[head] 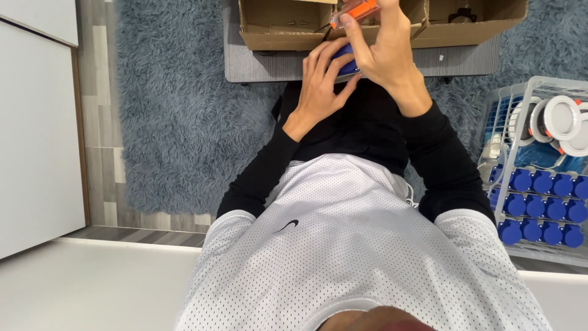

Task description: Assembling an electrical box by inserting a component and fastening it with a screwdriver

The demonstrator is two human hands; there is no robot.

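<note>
Left hand (318, 86) fingers curled on blue round part (346, 61), right hand (383, 46) gripping orange screwdriver (355, 12)

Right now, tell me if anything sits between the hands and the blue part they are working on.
Nothing visible does. The left hand already touches the blue part with its fingers wrapped on it, and the right hand, holding an orange tool, presses against it from above.

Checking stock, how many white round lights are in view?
3 lights, all in the white basket at right: one left, one middle, one at the edge; others may be hidden.
</note>
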